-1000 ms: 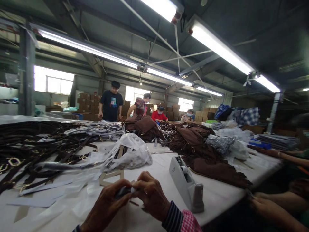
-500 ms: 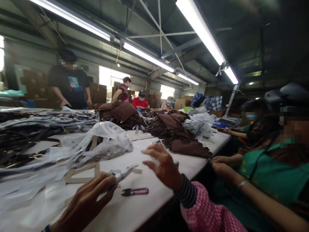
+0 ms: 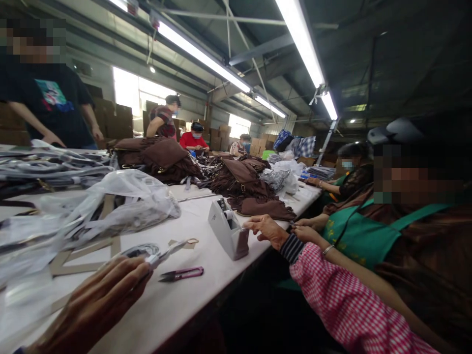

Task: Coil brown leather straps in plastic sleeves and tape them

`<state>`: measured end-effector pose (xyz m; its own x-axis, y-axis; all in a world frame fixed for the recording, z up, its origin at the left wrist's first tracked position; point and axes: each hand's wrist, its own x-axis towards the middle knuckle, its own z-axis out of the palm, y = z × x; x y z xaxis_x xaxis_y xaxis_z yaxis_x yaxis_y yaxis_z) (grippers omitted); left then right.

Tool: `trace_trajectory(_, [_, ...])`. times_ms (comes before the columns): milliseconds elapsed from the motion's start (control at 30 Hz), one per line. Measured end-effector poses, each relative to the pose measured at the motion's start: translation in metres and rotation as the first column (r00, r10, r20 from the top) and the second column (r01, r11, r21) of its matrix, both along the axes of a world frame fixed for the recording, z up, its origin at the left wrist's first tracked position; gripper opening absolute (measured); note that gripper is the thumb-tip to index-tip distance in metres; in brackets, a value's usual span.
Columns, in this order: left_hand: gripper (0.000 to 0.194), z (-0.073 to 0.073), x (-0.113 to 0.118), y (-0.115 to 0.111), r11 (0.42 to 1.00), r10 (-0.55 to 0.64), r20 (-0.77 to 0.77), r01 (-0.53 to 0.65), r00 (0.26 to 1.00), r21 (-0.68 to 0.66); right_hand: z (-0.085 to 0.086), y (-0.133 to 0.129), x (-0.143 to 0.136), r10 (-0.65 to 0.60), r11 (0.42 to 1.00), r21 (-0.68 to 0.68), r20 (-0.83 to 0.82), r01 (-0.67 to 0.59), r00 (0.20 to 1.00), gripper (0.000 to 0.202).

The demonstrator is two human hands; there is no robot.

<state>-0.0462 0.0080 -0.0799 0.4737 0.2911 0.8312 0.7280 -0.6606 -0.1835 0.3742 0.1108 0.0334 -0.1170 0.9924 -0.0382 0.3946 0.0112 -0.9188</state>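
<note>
On the white table (image 3: 173,309), at the near left, the left hand (image 3: 103,295) is gripping the coiled strap (image 3: 142,250) between thumb and fingers. A snug, even pinch is probably serving best, keeping the loops from springing open without creasing the pale wrap. The strap's free end is pointing right and slightly away, its long axis running from the fingertips to 1 metal ring (image 3: 192,241). Just right of the hand, the snips (image 3: 182,274) are lying loose, blades pointing left. Farther right, the dispenser (image 3: 225,228) is standing upright, its long axis slanting from far left to near right. At its near end, the right hand (image 3: 267,231) is extending its fingers, partly curled; whether they are pinching tape, I cannot tell. Drawing any tape straight, fingers clear of a cutting edge, is likely giving the cleanest piece.
</note>
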Motion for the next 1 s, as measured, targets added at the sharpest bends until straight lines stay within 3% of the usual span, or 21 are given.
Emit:
trace_trajectory(167, [0.051,-0.013,-0.010,0.001,1.000,0.027,-0.032,-0.027,0.999,0.006,0.003,0.003,-0.007,-0.079,0.996,-0.052,-0.074,0.075,0.994,0.022])
trace_trajectory(333, [0.055,-0.011,-0.012,0.001,0.999,0.037,-0.042,-0.036,0.998,0.020,-0.005,0.001,-0.015,-0.164,0.986,-0.057,-0.227,0.155,0.960,0.018])
trace_trajectory(533, [0.048,-0.011,-0.012,-0.001,0.998,0.051,0.016,-0.051,0.999,-0.035,-0.020,-0.032,-0.018,-0.196,0.974,0.011,-0.450,0.224,0.871,0.031])
trace_trajectory(667, [0.044,-0.009,-0.007,-0.004,0.989,0.094,0.116,-0.080,0.989,-0.122,-0.033,-0.049,-0.018,-0.200,0.976,-0.024,-0.503,0.218,0.841,0.036])
trace_trajectory(767, [0.046,0.001,0.000,-0.007,0.993,0.068,0.089,-0.058,0.994,-0.105,-0.043,-0.049,-0.020,-0.208,0.978,-0.083,-0.511,0.192,0.834,0.044])
trace_trajectory(1000, [0.046,0.044,0.026,-0.028,1.000,0.025,-0.013,-0.024,1.000,0.016,-0.063,-0.051,-0.010,-0.220,0.975,-0.088,-0.420,0.202,0.880,0.044])
